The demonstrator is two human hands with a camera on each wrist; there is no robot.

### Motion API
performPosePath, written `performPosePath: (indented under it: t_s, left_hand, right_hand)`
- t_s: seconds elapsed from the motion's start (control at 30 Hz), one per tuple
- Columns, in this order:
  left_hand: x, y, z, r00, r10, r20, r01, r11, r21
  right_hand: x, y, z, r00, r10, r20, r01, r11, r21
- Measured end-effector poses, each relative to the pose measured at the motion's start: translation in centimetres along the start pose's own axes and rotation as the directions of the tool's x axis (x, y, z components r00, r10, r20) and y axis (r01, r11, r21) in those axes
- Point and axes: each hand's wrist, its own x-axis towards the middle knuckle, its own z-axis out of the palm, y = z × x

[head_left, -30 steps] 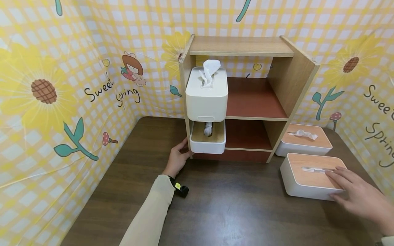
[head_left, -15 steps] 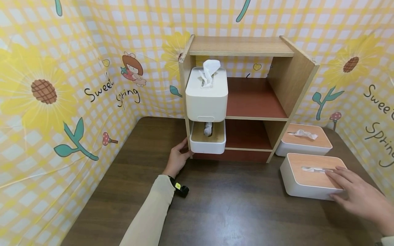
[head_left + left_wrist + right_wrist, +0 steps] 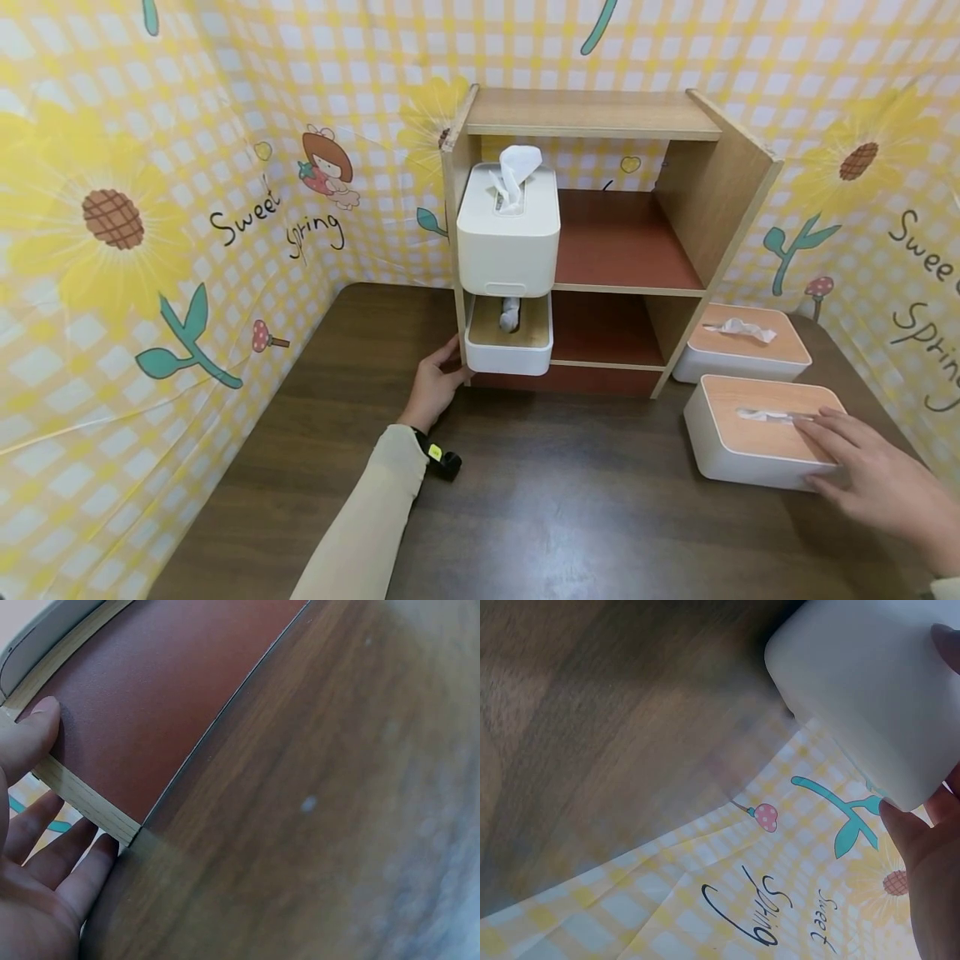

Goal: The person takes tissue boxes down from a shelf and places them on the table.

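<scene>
The left hand (image 3: 431, 387) grips the foot of the shelf unit (image 3: 626, 237), left of the centre of the head view. In the left wrist view its thumb lies over the inner face of the side panel (image 3: 90, 801), while the other fingers lie along the outer side, slightly spread. The right hand (image 3: 873, 475), at the lower right of the head view, holds the right end of the near tissue box (image 3: 765, 446), fingers on the wood-coloured lid and thumb against the white side. That box sits flat on the tabletop (image 3: 555, 508), a tissue showing in its slot.

Just behind it, at the right of the frame, is the far tissue box (image 3: 738, 354), similar in make, a crumpled tissue lying on its lid. A black strap with a yellow mark (image 3: 441, 458) circles the left wrist, below a pale sleeve (image 3: 367, 508).

In the left half of the shelf unit, the tall white box (image 3: 508, 250) stands on the upper board with a tissue poking up. Below it, the low box (image 3: 510, 360) has a wooden lid and a twisted tissue. Yellow checked cloth (image 3: 360, 50) with sunflowers and "Sweet Spring" lettering covers the walls.
</scene>
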Motion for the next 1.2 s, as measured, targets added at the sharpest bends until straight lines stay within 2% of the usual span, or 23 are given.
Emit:
performPosePath:
  t_s: [0.23, 0.53, 0.73, 1.2]
  left_hand:
    - [0.1, 0.1, 0.1, 1.000, 0.008, -0.002, -0.008, 1.000, 0.005]
    - [0.2, 0.1, 0.1, 1.000, 0.010, -0.003, -0.010, 1.000, 0.011]
    - [0.1, 0.1, 0.1, 1.000, 0.009, -0.012, -0.009, 1.000, 0.012]
    - [-0.3, 0.6, 0.0, 1.000, -0.012, -0.006, 0.012, 1.000, 0.017]
  right_hand:
    - [0.0, 0.1, -0.1, 1.000, -0.018, -0.026, 0.018, 1.000, 0.011]
    - [0.8, -1.0, -1.2, 0.994, 0.107, 0.033, -0.108, 0.994, 0.009]
    - [1.4, -1.2, -1.5, 0.988, 0.144, 0.050, -0.144, 0.990, -0.005]
    - [1.7, -1.4, -1.9, 0.989, 0.137, 0.060, -0.136, 0.990, -0.021]
